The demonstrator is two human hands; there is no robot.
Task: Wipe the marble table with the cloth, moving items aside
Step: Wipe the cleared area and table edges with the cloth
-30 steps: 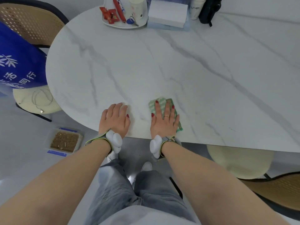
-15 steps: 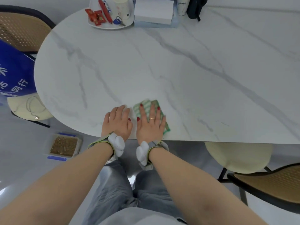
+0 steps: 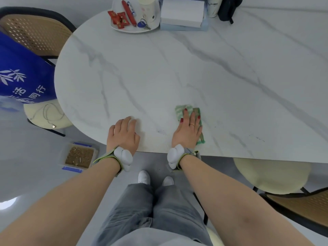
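at the near edge of the marble table (image 3: 159,71), the right hand (image 3: 188,132) presses the cloth (image 3: 181,110) flat under straight fingers; the cloth's long axis points away from the person. the left hand (image 3: 124,134) rests bare alongside, fingers relaxed.

R hand (image 3: 188,130) flat on green cloth (image 3: 181,110), L hand (image 3: 123,134) on marble table (image 3: 159,71)

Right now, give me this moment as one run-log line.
phase: wiping near edge | right hand: flat on green cloth | left hand: resting on marble table | tray, white box: far edge
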